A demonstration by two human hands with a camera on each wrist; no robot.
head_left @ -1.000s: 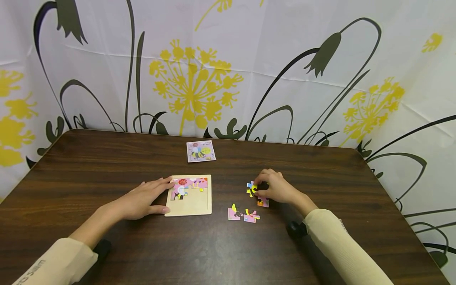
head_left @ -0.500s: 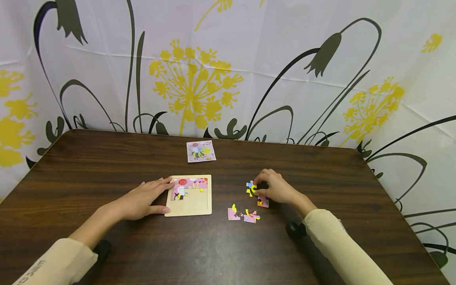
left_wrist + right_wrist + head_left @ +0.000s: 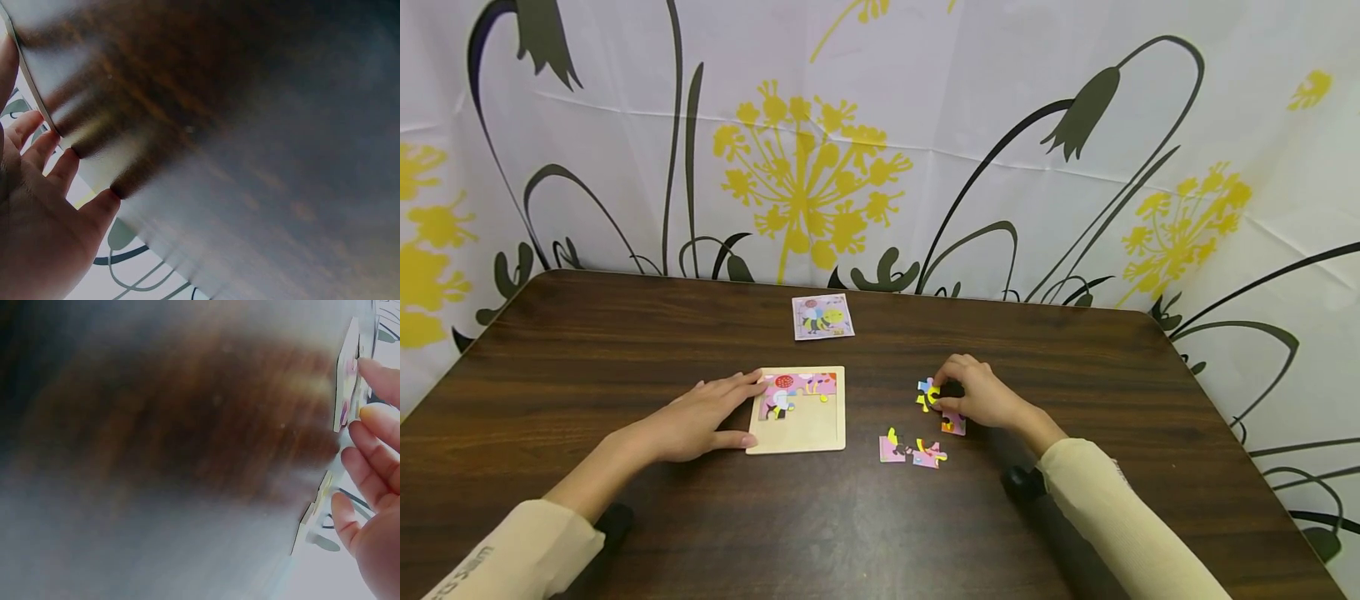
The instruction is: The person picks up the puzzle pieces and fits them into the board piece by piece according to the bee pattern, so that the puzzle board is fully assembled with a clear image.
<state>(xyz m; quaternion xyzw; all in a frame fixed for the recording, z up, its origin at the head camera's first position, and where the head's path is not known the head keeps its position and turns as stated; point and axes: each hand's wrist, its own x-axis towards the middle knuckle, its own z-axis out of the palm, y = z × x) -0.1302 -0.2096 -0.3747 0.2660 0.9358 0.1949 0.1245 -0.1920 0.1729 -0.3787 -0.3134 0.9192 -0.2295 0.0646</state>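
My left hand rests at the left side of a wooden puzzle board. Its thumb lies at the near corner and its index finger at the far one; the left wrist view shows extended fingers. Pink pieces fill the board's top row and part of its left side. To the right, my right hand pinches a yellow, black and blue puzzle piece, low over the table and partly hidden by the fingers. A pink and orange piece lies just below that hand.
Two more loose pieces lie nearer the front: a pink and yellow one and a pink, red and yellow one. A bee picture card lies behind the board on the dark wooden table. A flowered cloth hangs behind.
The piece in my right hand has shifted very slightly left and turned a little. My left hand stays at the board, and the loose pieces have not moved.
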